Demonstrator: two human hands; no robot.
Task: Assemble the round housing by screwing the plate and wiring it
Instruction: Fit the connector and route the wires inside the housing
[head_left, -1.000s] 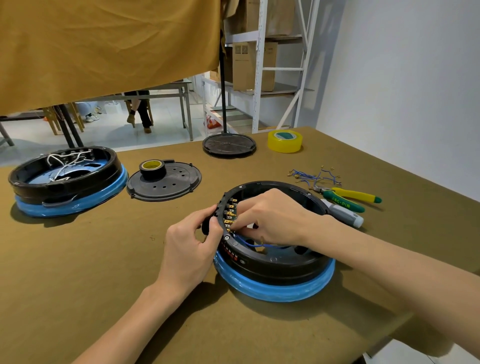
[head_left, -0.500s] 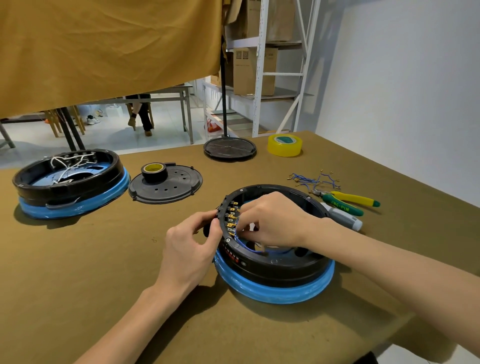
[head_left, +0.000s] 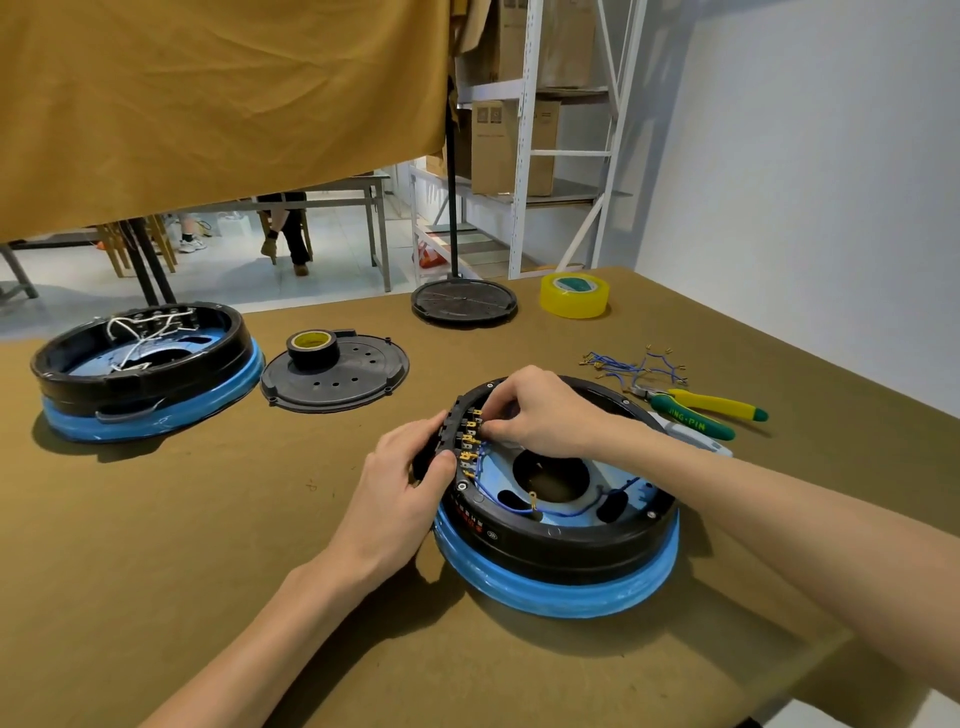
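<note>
Gripping the near-left rim of the round black housing on its blue base (head_left: 558, 551), the left hand (head_left: 400, 493) curls thumb and fingers around the black terminal block there; housing sits on the olive table (head_left: 208, 545). Right hand (head_left: 540, 410) reaches inside, fingertips pinching at a brass terminal with thin blue wire (head_left: 519, 506). Farther back: black perforated round plate (head_left: 343, 382), green-and-yellow pliers (head_left: 701, 410), second black housing (head_left: 140, 364).

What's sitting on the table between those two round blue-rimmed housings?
In the head view, a flat black plate with a roll of black tape on it lies between them.
</note>
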